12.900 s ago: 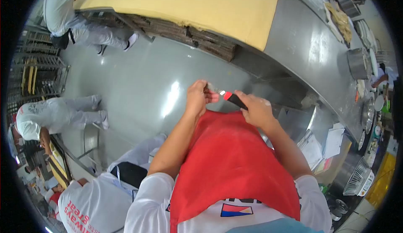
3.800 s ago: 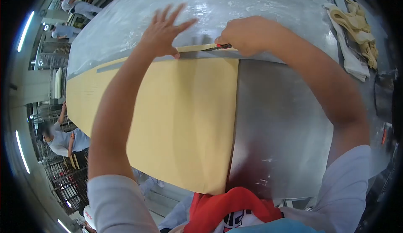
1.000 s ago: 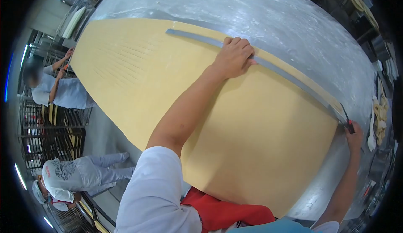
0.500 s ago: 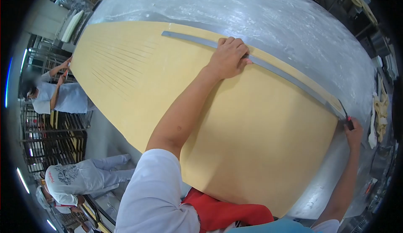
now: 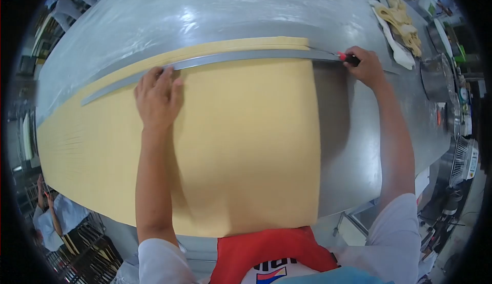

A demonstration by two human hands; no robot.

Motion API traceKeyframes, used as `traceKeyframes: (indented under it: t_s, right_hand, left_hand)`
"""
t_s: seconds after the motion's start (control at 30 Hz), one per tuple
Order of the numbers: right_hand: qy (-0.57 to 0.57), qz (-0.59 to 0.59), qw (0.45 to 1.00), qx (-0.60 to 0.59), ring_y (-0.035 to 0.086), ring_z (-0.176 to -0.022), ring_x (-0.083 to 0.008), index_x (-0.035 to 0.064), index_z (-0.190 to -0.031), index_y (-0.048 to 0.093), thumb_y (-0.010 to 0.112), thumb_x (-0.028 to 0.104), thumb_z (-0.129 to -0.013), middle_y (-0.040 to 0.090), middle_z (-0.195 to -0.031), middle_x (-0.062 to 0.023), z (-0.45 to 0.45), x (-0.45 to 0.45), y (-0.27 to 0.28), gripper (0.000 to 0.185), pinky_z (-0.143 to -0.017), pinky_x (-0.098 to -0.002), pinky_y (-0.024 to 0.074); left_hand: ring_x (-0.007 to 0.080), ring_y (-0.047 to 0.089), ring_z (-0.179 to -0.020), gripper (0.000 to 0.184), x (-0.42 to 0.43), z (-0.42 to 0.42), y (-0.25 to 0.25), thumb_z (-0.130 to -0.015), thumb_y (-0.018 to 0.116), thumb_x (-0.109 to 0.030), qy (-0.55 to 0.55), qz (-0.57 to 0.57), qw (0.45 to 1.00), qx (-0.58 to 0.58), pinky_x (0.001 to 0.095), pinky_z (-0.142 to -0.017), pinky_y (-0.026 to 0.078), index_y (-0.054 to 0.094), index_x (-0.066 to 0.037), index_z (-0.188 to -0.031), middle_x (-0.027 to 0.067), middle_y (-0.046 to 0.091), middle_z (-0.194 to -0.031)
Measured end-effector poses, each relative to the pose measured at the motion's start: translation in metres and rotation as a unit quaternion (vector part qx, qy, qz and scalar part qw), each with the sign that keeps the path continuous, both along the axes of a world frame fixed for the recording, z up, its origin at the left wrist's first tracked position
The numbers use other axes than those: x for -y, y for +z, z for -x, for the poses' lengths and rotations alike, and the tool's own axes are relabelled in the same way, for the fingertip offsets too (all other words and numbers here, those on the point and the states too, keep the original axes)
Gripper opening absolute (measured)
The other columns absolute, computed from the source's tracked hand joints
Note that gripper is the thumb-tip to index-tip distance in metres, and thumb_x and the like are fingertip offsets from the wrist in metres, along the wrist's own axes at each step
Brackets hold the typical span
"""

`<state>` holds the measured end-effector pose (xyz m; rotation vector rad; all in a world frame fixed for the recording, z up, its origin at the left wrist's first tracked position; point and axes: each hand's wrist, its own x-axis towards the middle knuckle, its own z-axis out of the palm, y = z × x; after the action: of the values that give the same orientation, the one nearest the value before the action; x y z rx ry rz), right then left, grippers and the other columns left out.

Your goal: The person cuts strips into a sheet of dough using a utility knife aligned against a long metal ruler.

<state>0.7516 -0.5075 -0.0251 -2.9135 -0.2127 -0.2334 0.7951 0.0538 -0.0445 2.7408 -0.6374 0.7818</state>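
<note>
A wide, pale yellow dough sheet (image 5: 246, 145) covers much of the metal table in front of me. Along its far edge lies a long metal ruler (image 5: 225, 58), with a narrow strip of dough (image 5: 246, 43) showing beyond it. My left hand (image 5: 159, 97) bears down on the ruler left of the middle, its fingers bent over it and the thumb apart. Past the sheet's right edge, my right hand (image 5: 366, 69) is closed round the red and black handle of a knife (image 5: 349, 58). The knife's thin blade points left, close to the ruler's right end.
Dough scraps (image 5: 400, 23) and a white cloth-like strip lie at the table's far right. Metal bowls (image 5: 435, 79) and a white wire-guarded appliance (image 5: 464, 161) stand to the right. A co-worker (image 5: 64, 217) stands at the lower left by dark racks.
My view has swung round, so the ruler now runs nearly level across it. My left hand stays on the ruler; my right hand still holds the knife near the ruler's right end.
</note>
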Motion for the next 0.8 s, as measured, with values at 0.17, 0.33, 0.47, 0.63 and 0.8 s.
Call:
traceKeyframes:
  t_s: [0.17, 0.33, 0.47, 0.63, 0.8]
  right_hand:
    - [-0.001, -0.063, 0.998, -0.01, 0.073, -0.094, -0.0345, 0.0118, -0.104, 0.07, 0.083, 0.018, -0.079, 0.075, -0.097, -0.0098, 0.008, 0.003, -0.001, 0.029, -0.082, -0.047, 0.0548]
    - [0.024, -0.056, 0.997, 0.046, 0.071, -0.101, -0.0325, 0.0149, -0.106, 0.069, 0.085, 0.015, -0.076, 0.075, -0.101, -0.0063, 0.015, -0.025, -0.015, 0.034, -0.087, -0.0466, 0.0543]
    - [0.032, -0.052, 0.996, 0.066, 0.071, -0.101, -0.0332, 0.0164, -0.108, 0.069, 0.086, 0.013, -0.073, 0.075, -0.103, -0.0049, 0.011, -0.021, -0.027, 0.039, -0.088, -0.0482, 0.054]
    - [0.036, -0.057, 0.996, 0.059, 0.071, -0.102, -0.0335, 0.0163, -0.108, 0.069, 0.087, 0.013, -0.073, 0.076, -0.103, -0.0049, 0.005, -0.02, -0.025, 0.039, -0.089, -0.0483, 0.0542]
    - [0.044, -0.055, 0.996, 0.05, 0.072, -0.103, -0.0331, 0.0159, -0.108, 0.07, 0.087, 0.013, -0.073, 0.076, -0.106, -0.0056, 0.0, -0.021, -0.022, 0.039, -0.09, -0.0485, 0.0543]
  left_hand:
    - [0.0336, 0.066, -0.118, 0.036, 0.005, 0.006, 0.01, -0.096, 0.074, -0.032, 0.071, -0.069, 0.995, 0.016, 0.0475, -0.101, 0.05, 0.079, -0.015, -0.127, 0.0113, 0.072, -0.127]
    - [0.0336, 0.066, -0.121, 0.034, -0.026, -0.001, 0.014, -0.097, 0.072, -0.028, 0.06, -0.07, 0.996, 0.012, 0.0479, -0.103, 0.049, 0.08, -0.016, -0.127, 0.0112, 0.071, -0.133]
    - [0.0336, 0.067, -0.12, 0.035, -0.023, 0.001, 0.015, -0.096, 0.069, -0.028, 0.071, -0.093, 0.993, 0.029, 0.0476, -0.102, 0.048, 0.08, -0.016, -0.127, 0.0107, 0.072, -0.128]
    - [0.0337, 0.066, -0.121, 0.038, -0.023, 0.003, 0.015, -0.097, 0.068, -0.029, 0.074, -0.099, 0.992, 0.006, 0.0472, -0.103, 0.047, 0.078, -0.016, -0.131, 0.011, 0.071, -0.131]
    - [0.0333, 0.066, -0.122, 0.039, -0.024, 0.001, 0.013, -0.096, 0.068, -0.029, 0.068, -0.1, 0.993, 0.009, 0.0473, -0.104, 0.046, 0.077, -0.016, -0.131, 0.0111, 0.07, -0.132]
